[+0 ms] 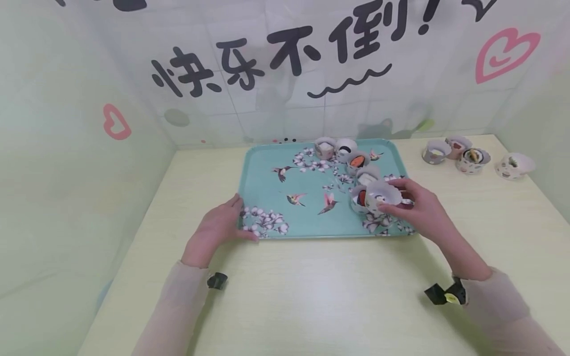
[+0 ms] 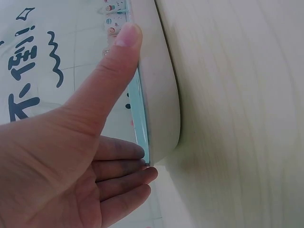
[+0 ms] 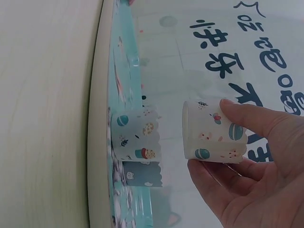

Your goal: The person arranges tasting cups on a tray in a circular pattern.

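Observation:
My right hand grips a white paper baking cup with small printed pictures, thumb on one side and fingers on the other. It holds the cup over the right front part of a turquoise tray. In the right wrist view the held cup hangs clear of the tray, close to a standing printed cup. Several paper cups stand in a curved row on the tray's right half, among them one with an orange piece. My left hand touches the tray's left front corner, its fingers fairly straight and its thumb extended.
Right of the tray, several more filled paper cups stand on the pale wooden table: a grey one, others beside it, and a white one apart. A white sheet with black lettering hangs behind the table.

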The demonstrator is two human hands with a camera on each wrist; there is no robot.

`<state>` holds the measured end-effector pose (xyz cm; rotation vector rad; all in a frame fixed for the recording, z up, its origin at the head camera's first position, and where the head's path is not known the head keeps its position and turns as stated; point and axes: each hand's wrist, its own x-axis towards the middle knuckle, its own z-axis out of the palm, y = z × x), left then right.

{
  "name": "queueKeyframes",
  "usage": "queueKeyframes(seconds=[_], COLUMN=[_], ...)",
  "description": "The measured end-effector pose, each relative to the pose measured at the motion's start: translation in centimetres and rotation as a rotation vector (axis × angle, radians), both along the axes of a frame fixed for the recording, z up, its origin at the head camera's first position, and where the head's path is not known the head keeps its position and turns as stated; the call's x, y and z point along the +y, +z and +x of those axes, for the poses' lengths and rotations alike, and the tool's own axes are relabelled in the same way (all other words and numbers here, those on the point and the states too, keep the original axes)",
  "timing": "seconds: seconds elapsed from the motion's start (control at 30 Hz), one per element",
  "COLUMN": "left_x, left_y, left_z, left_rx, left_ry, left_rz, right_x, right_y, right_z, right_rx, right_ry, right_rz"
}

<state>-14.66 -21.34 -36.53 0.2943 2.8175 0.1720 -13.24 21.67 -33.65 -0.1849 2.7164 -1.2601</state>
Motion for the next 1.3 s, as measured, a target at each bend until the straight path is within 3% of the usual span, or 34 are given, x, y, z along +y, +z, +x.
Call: queueKeyframes(seconds=[0.17, 0.7, 0.93, 1.3], left_x=[0.0, -0.1, -0.1, -0.2], left_y=[0.0, -0.1, -0.1, -0.2], left_z=[0.0, -0.2, -0.2, -0.1], left_rx=[-0.006, -0.008, -0.005, -0.012], left_ry=[-0.002, -0.006, -0.006, 0.009], left_rz=[-0.004, -0.019, -0.015, 0.004], right_x=[-1.5, -4.9, -5.9, -6.8], right_y=[-0.2, -2.3, -2.8, -3.5], right_z=[0.1, 0.3, 0.8, 0.7], right_rx=[-0.008, 0.117, 0.122, 0.176], right_ry=[0.019, 0.136, 0.215, 0.181], right_rz=[-0.025, -0.077, 0.058, 0.269])
